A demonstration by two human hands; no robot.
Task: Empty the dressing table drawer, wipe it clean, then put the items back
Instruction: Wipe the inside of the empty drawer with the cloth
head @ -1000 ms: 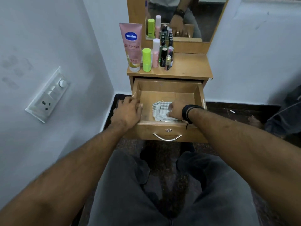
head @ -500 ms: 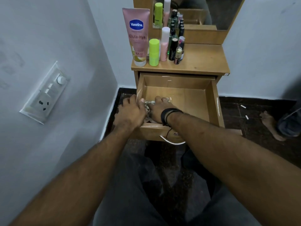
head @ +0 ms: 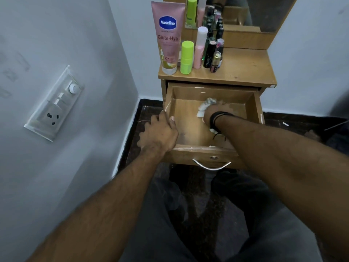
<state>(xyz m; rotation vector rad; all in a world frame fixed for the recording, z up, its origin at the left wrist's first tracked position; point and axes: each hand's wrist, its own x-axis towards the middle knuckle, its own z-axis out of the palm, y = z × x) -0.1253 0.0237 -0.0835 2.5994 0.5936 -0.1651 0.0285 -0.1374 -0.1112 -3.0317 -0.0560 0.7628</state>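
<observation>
both hands are at the open light-brown wooden drawer (head: 190, 127): the left hand (head: 160, 136) clamps its 9 o'clock wall, likely to steady it, while the right hand (head: 215, 112) presses a crumpled white checked cloth (head: 205, 104) on the smooth bare floor towards 12 o'clock. the glossy pink vaseline tube (head: 168, 36), lime-green stick (head: 187, 57) and small dark bottles (head: 212, 53) wait upright on the wooden surface (head: 245, 67) above, apparently kept clear until wiping ends.

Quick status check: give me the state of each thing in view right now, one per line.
drawer: pulled open, emptied except for the cloth
cloth: bunched, pressed on the drawer floor
right hand: inside the drawer, on the cloth
left hand: gripping the drawer's left wall
Vaseline tube: upright on the tabletop
green bottle: upright, capped
</observation>
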